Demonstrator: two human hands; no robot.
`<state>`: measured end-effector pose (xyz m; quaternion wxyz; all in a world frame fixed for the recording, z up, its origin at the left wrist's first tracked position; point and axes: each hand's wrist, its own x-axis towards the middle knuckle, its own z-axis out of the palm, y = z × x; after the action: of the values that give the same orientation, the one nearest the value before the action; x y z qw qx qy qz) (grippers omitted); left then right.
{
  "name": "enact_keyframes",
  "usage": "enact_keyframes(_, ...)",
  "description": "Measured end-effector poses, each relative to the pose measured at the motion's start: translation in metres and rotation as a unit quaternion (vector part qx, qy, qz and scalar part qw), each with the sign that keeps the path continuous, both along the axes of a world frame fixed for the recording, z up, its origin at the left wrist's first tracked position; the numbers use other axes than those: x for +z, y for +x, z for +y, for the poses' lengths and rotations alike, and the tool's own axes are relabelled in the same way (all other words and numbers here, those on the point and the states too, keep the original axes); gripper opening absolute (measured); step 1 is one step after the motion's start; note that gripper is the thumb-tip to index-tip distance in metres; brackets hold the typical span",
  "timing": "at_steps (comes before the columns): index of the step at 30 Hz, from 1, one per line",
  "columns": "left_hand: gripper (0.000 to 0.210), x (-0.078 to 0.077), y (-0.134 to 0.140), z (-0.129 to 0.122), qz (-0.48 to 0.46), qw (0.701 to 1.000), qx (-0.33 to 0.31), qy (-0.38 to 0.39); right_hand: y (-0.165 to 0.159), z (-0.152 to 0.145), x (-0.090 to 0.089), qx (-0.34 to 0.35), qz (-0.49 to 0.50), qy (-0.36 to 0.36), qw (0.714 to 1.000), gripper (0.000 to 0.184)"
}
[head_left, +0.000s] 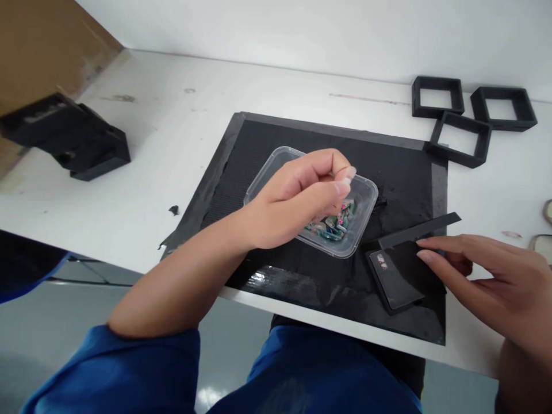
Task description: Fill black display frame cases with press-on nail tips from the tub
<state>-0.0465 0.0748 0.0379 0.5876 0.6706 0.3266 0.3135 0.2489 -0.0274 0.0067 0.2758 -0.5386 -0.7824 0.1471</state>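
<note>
My left hand [302, 198] is above a clear plastic container [366, 198], thumb and forefinger pinched together. Whatever is between those fingertips is too small to make out. Several small teal, silver and pink pieces [330, 227] lie inside the container, partly hidden by the hand. To the right, a flat black case [401, 279] with a small pale label rests on the black mat [284, 273]. A narrow black strip [401, 230] slants along its far edge. My right hand [487, 276] reaches in from the right, its thumb and forefinger closed at the case's upper right part.
Three black square frames [461, 138] lie at the back right of the white table [172, 115]. A black stand-like object [81, 138] is at the left. A small black scrap [173, 210] lies left of the mat. Two objects [544, 244] are cut off at the right edge.
</note>
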Motion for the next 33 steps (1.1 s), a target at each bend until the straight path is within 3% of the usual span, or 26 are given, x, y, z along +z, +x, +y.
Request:
enact_keyframes(8, 0.015, 0.006, 0.0, -0.011, -0.107, 0.993, -0.045, 0.034, -0.002, -0.001, 0.005, 0.004, 0.005, 0.021, 1.0, 0.007)
enact_keyframes(11, 0.017, 0.006, 0.004, -0.024, -0.143, 0.983, -0.079, 0.085, -0.006, -0.002, 0.009, 0.016, 0.016, 0.04, 0.999, 0.002)
enact_keyframes(14, 0.022, 0.003, 0.011, -0.042, -0.18, 0.973, -0.122, 0.076, -0.011, -0.004, 0.013, 0.059, 0.07, 0.035, 0.995, 0.008)
enact_keyframes(20, 0.018, -0.007, 0.025, -0.069, -0.192, 0.972, -0.138, 0.006, -0.018, -0.008, 0.012, 0.138, 0.166, 0.012, 0.976, 0.016)
enact_keyframes(26, 0.014, -0.013, 0.034, -0.078, -0.164, 0.968, -0.162, -0.102, -0.023, -0.014, 0.008, 0.187, 0.257, 0.03, 0.948, 0.044)
enact_keyframes(29, 0.012, -0.017, 0.038, -0.079, -0.138, 0.954, -0.171, -0.205, -0.027, -0.016, 0.011, 0.217, 0.251, 0.041, 0.942, 0.045)
enact_keyframes(33, 0.01, -0.018, 0.039, -0.076, -0.091, 0.945, -0.16, -0.27, -0.028, -0.015, 0.016, 0.202, 0.206, 0.051, 0.956, 0.04)
